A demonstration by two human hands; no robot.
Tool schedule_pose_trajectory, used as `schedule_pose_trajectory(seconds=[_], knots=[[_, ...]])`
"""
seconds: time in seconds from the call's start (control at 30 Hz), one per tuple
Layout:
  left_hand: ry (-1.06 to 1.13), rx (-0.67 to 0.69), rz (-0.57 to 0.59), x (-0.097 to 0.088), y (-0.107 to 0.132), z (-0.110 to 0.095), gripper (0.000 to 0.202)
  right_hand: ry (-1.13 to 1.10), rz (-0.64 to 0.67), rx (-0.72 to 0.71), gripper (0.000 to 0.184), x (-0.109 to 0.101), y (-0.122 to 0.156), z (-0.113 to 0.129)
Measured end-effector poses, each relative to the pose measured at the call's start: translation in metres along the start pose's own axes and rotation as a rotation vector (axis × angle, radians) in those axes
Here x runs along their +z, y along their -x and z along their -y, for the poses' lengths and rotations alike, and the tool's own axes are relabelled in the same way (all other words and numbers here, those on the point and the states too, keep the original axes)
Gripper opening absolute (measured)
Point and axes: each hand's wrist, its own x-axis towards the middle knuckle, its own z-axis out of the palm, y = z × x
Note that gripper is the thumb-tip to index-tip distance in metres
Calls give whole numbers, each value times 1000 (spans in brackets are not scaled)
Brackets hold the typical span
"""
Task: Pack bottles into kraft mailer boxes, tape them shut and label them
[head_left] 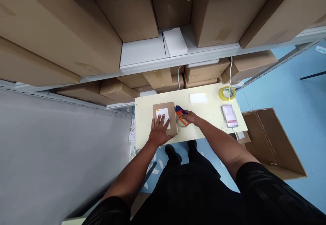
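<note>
A small cardboard box [173,113] with a white label [165,112] on its top lies on the cream table [145,123]. My left hand [160,130] rests flat on the box and label, fingers spread. At the box's right side, my right hand [190,116] is wrapped round an orange and blue tape dispenser [181,111]. A roll of tape sits in the dispenser, close against the box's right edge. Whether the dispenser touches the box I cannot tell.
Behind the dispenser lies a white label sheet [198,97]. At the right are a yellow tape roll [220,94] and a phone [229,115] on a cable. Shelves [142,53] of cardboard boxes rise behind the table. An open carton [276,140] stands on the floor at right.
</note>
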Motion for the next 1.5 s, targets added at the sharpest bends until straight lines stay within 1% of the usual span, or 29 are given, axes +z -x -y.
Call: schedule_pose_trajectory(seconds=[0.07, 0.1, 0.17, 0.23, 0.27, 0.3, 0.33, 0.37, 0.4, 0.5, 0.57, 0.6, 0.67, 0.7, 0.77, 0.83, 0.87, 0.9, 0.93, 0.97, 1.0, 1.13, 1.2, 1.27, 1.3, 1.37, 1.4, 1.43, 1.5], knots=[[7, -44, -40, 6, -6, -1, 102, 18, -10, -12, 65, -1, 13, -16], [10, -69, -55, 9, -9, -3, 102, 29, -19, -22, 68, -2, 26, -32], [13, -131, -78, 12, -12, -8, 101, 70, -24, -36, 73, -4, 60, -74], [14, -177, -89, 13, -13, -12, 101, 139, 17, -34, 74, -7, 96, -116], [14, -179, -87, 12, -14, -13, 101, 182, 51, -22, 75, -7, 110, -131], [15, -169, -82, 12, -13, -13, 102, 222, 74, -3, 75, -6, 121, -139], [15, -155, -77, 12, -13, -13, 103, 281, 118, 5, 76, -3, 126, -139], [16, -142, -72, 12, -13, -12, 103, 364, 163, -9, 78, 1, 127, -131], [17, -135, -70, 12, -12, -11, 103, 475, 211, -42, 78, 6, 123, -118], [20, -133, -62, 11, -12, -7, 100, 917, 271, -90, 62, 20, 101, -64], [20, -131, -55, 11, -12, -5, 99, 1025, 276, -95, 56, 26, 91, -37], [20, -130, -53, 11, -13, -5, 99, 1057, 277, -97, 56, 29, 89, -29], [19, -134, -47, 12, -13, -7, 100, 1107, 286, -116, 60, 43, 92, -25], [19, -141, -42, 12, -14, -8, 101, 1133, 300, -133, 62, 54, 96, -27], [21, -159, -29, 13, -14, -12, 103, 1177, 359, -183, 65, 83, 105, -33], [25, -168, -27, 13, -14, -15, 104, 1204, 452, -246, 63, 112, 110, -39], [29, -167, -31, 13, -14, -15, 103, 1178, 479, -257, 64, 121, 112, -41], [35, -163, -38, 13, -13, -15, 103, 1141, 484, -261, 65, 125, 113, -42], [41, -160, -44, 13, -13, -15, 102, 1101, 474, -255, 66, 123, 113, -44], [48, -160, -50, 13, -12, -14, 102, 1061, 450, -244, 66, 115, 114, -46], [54, -163, -53, 13, -12, -13, 101, 1034, 423, -235, 65, 102, 116, -49], [72, -154, -64, 12, -10, -10, 96, 928, 329, -177, 59, 30, 133, -67], [72, -144, -77, 11, -9, -10, 93, 734, 206, -65, 56, -2, 143, -76], [67, -140, -93, 11, -8, -10, 90, 566, 54, -54, 45, -24, 150, -77], [64, -140, -100, 11, -7, -10, 90, 509, -19, -85, 38, -32, 152, -74], [57, -140, -110, 11, -7, -11, 89, 439, -143, -182, 27, -44, 153, -56], [54, -140, -113, 11, -6, -11, 89, 425, -186, -236, 24, -48, 153, -41], [53, -138, -117, 11, -6, -10, 89, 424, -216, -289, 22, -51, 154, -22], [53, -137, -131, 13, -5, -10, 89, 461, -251, -391, 22, -54, 156, 26]])
